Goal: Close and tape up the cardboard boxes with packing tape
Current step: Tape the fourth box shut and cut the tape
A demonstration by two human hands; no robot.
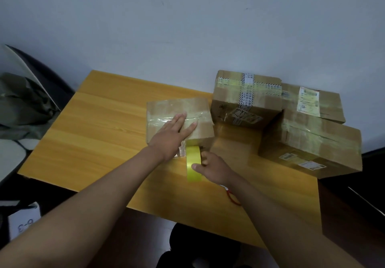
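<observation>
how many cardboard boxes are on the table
4. One under the left hand near the middle; one right of it, by the wall; one flat at far right; one large at front right. More may be hidden behind.

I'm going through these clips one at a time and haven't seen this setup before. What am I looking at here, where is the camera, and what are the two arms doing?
There is no machine here: a person wears one wide-angle camera on the head, looking down at their own arms. On the wooden table stand four cardboard boxes. The left hand lies flat, fingers straight, on top of the nearest box, pressing it shut. The right hand grips a roll of yellow tape against that box's near side. The other three boxes at the right already carry tape and labels. A red loop lies by the right wrist; what it is, I cannot tell.
</observation>
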